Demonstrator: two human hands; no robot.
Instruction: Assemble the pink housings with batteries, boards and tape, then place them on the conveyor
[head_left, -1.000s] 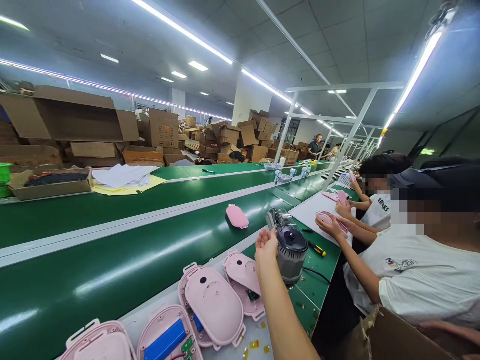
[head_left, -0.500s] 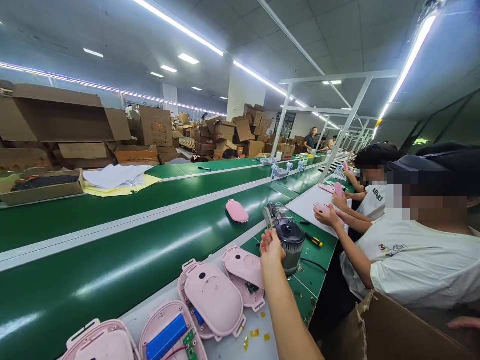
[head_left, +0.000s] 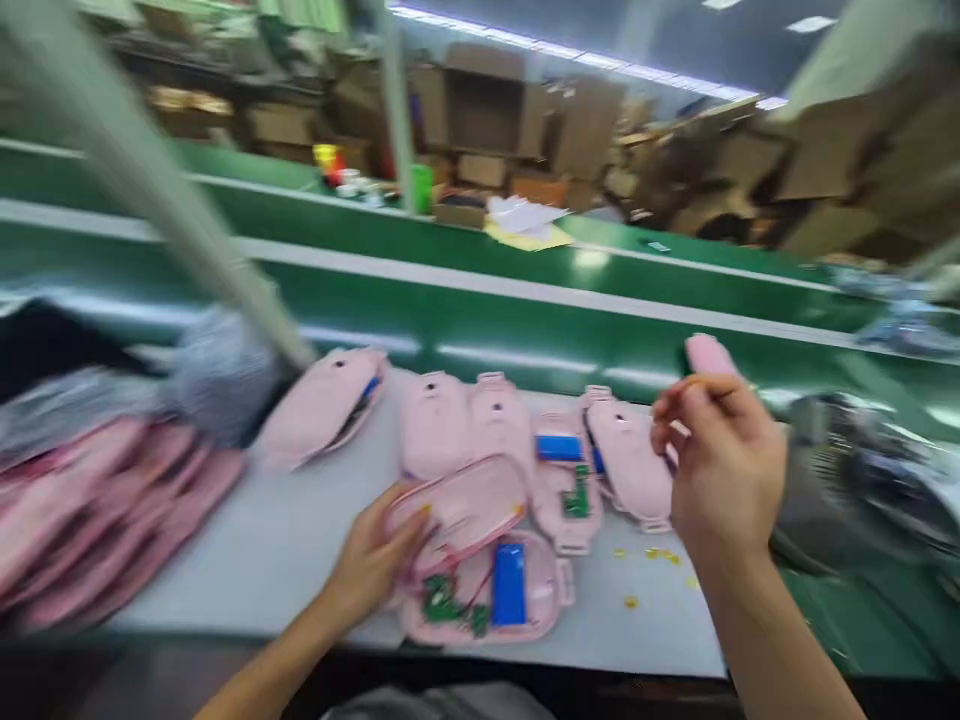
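Observation:
My left hand [head_left: 375, 555] grips a pink plastic cover [head_left: 469, 505], its thumb on the inner side. The cover tilts over an open pink shell [head_left: 536, 625] holding a blue battery pack [head_left: 509, 585], a green circuit board [head_left: 441, 598] and thin red wires. Yellow bits show on the cover's inner side. My right hand [head_left: 724, 450] is raised at the right, thumb and fingers pinched together; whatever sits between the fingertips is too blurred to make out. Behind stand more pink casings [head_left: 435, 425], one open shell [head_left: 551, 500] with battery and board showing.
Stacked pink pieces [head_left: 142, 520] lie at the left beside grey cloth-like material. A dark round-topped device [head_left: 900, 490] stands right. Small yellow tape pieces [head_left: 660, 554] dot the white work surface [head_left: 300, 560]. A green conveyor [head_left: 525, 345] and slanted post [head_left: 195, 220] lie beyond.
The view has swung left and down from the line of co-workers to the work surface. My right hand has left the round-topped device. My left hand, unseen before, now holds the cover.

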